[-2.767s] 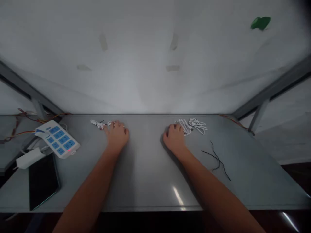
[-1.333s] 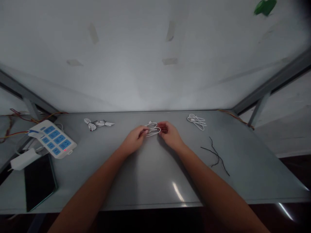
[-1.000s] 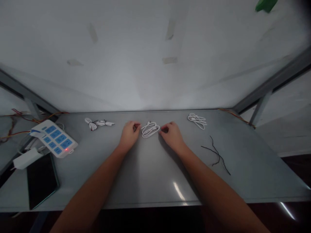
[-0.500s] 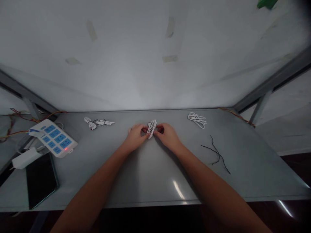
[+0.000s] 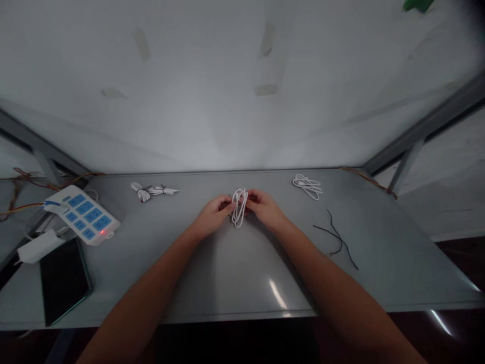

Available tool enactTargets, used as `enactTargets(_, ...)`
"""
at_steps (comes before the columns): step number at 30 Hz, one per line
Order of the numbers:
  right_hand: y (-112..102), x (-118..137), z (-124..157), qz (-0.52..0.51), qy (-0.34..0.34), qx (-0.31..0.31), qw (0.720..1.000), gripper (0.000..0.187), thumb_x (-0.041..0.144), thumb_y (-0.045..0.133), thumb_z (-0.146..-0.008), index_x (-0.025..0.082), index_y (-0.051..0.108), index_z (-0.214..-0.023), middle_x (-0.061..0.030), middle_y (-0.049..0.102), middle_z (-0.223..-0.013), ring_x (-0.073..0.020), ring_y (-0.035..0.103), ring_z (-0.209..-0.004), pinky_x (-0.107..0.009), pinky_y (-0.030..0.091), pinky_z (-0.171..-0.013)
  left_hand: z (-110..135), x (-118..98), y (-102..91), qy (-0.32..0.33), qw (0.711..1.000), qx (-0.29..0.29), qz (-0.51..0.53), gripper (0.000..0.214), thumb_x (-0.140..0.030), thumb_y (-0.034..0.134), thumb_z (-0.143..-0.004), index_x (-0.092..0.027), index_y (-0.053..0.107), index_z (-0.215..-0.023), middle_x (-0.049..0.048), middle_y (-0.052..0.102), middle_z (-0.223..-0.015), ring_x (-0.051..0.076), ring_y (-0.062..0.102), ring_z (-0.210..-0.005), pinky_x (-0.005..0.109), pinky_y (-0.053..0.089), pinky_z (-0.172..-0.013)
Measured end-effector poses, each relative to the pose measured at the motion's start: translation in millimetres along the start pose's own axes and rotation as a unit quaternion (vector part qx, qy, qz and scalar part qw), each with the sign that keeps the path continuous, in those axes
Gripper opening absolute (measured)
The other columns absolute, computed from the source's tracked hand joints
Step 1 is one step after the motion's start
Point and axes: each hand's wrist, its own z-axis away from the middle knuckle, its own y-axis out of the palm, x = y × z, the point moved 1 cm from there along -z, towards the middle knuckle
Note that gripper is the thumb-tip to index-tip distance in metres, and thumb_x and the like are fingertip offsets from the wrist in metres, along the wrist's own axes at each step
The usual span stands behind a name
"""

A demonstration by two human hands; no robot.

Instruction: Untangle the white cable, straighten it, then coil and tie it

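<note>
My left hand (image 5: 212, 214) and my right hand (image 5: 266, 207) meet at the middle of the grey table (image 5: 235, 268). Both pinch a coiled white cable (image 5: 239, 207) between them, held upright in long loops just above the tabletop. Another loose white cable coil (image 5: 307, 186) lies to the right near the back edge. Two tied white cable bundles (image 5: 151, 191) lie to the left near the back edge. Black twist ties (image 5: 336, 239) rest on the table to the right of my right arm.
A white power strip (image 5: 83, 217) with blue sockets and a red light sits at the left. A dark phone (image 5: 62, 279) and a white adapter (image 5: 36, 246) lie near it. Coloured wires (image 5: 22, 177) run along the far left. A white wall rises behind.
The cable lay flat between my hands a second ago. Both hands closed on it, gathered its loops and lifted it upright.
</note>
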Motion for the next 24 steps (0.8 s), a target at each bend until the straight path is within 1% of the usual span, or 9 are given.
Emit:
enactTargets(2,-1,3,1,-0.019,0.008,0.000,1.000,0.036,0.046,0.089,-0.071,0.020,0.069,-0.085,-0.0019,0.071,-0.073,-0.0158,0.062,-0.064,-0.031,0.049,-0.063,1,-1,0.2,-0.013,0.999,0.002,0.042,0.040,-0.055,0.069,-0.089,-0.016,0.070,-0.097,0.0055,0.072,-0.093,0.020,0.064,-0.087,0.034,0.049,-0.087)
enactTargets(5,0,5,2,-0.042,0.022,0.003,0.999,0.037,0.047,0.091,-0.069,0.020,0.069,-0.082,-0.0012,0.070,-0.072,-0.0153,0.061,-0.063,-0.030,0.049,-0.063,1,-4,0.3,-0.021,0.997,-0.007,0.070,0.042,-0.058,0.072,-0.086,-0.017,0.071,-0.092,0.0033,0.069,-0.087,0.018,0.060,-0.082,0.031,0.046,-0.083)
enactTargets(10,1,5,1,-0.047,0.024,0.012,0.999,0.037,0.048,0.090,-0.070,0.020,0.069,-0.081,-0.0004,0.068,-0.069,-0.0145,0.060,-0.063,-0.030,0.048,-0.064,2,-6,-0.1,-0.033,0.996,-0.025,0.083,0.039,-0.056,0.076,-0.082,-0.018,0.070,-0.086,0.0003,0.063,-0.077,0.014,0.053,-0.071,0.028,0.042,-0.072)
enactTargets(13,2,6,2,-0.055,0.026,0.026,0.998,0.036,0.046,0.090,-0.070,0.020,0.067,-0.079,-0.0005,0.068,-0.071,-0.0147,0.060,-0.064,-0.030,0.048,-0.064,2,-5,-0.4,-0.037,0.995,-0.032,0.090,0.039,-0.054,0.079,-0.080,-0.018,0.067,-0.085,-0.0006,0.062,-0.075,0.013,0.053,-0.069,0.027,0.043,-0.070)
enactTargets(17,4,9,5,-0.058,0.027,0.046,0.997,0.034,0.037,0.093,-0.065,0.021,0.068,-0.083,-0.0019,0.071,-0.079,-0.0170,0.064,-0.071,-0.033,0.052,-0.072,0,0,-1.5,-0.037,0.994,-0.033,0.095,0.038,-0.047,0.085,-0.076,-0.018,0.063,-0.085,0.0000,0.067,-0.078,0.014,0.061,-0.073,0.028,0.047,-0.072)
enactTargets(20,4,11,7,-0.029,0.030,0.046,0.998,0.035,0.030,0.093,-0.062,0.021,0.071,-0.087,-0.0009,0.070,-0.080,-0.0175,0.065,-0.072,-0.034,0.052,-0.074,-1,6,-2.3,-0.035,0.992,-0.038,0.112,0.037,-0.040,0.088,-0.074,-0.017,0.061,-0.087,0.0015,0.070,-0.084,0.016,0.067,-0.077,0.031,0.051,-0.076)
enactTargets(24,4,15,9,0.015,0.016,0.075,0.997,0.022,0.028,0.085,-0.069,0.021,0.074,-0.086,0.0002,0.066,-0.076,-0.0161,0.062,-0.070,-0.033,0.049,-0.073,-2,8,-1.5,-0.018,0.989,-0.046,0.143,0.039,-0.033,0.087,-0.076,-0.016,0.062,-0.099,0.0069,0.074,-0.096,0.019,0.071,-0.085,0.034,0.054,-0.080)
